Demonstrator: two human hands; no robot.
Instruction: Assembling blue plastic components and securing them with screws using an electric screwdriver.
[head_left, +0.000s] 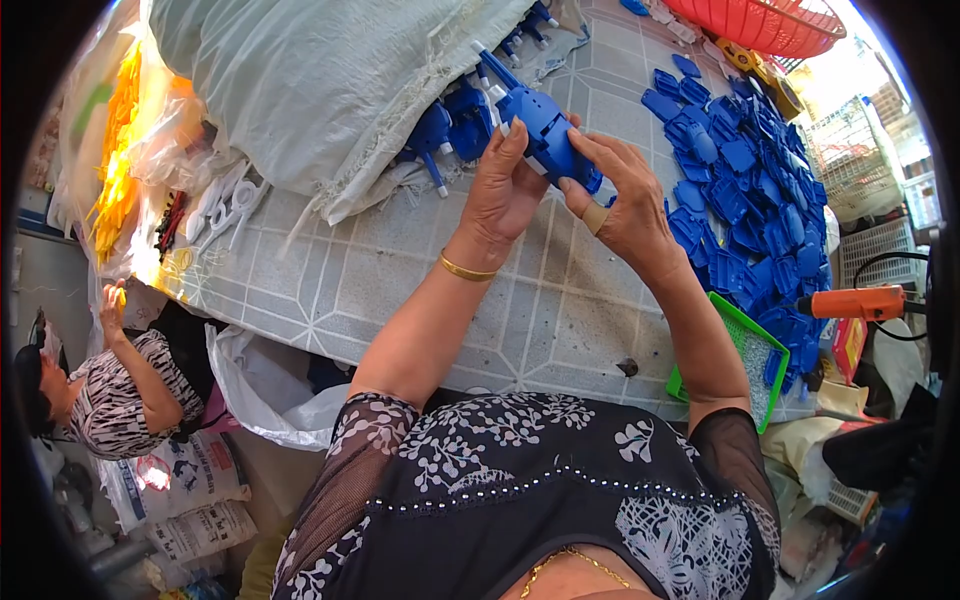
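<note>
My left hand (507, 185) and my right hand (627, 195) hold a rounded blue plastic assembly (541, 118) between them above the table. Thin blue arms with pale ends stick out from its far side. The left thumb and fingers grip its near left edge. On the right side, my fingers lie over the top while the thumb, with a tan bandage (596, 215) on it, presses the near end. Similar blue assemblies (437, 135) lie just left, at the mouth of a large white woven sack (290, 90).
Loose blue plastic parts (740, 175) are heaped at the right. Closer to me there, a green tray (776, 388) holds small shiny pieces, near an orange corded tool (858, 304). A red basket (772, 28) stands far right. At left, a co-worker (125, 390) holds something yellow.
</note>
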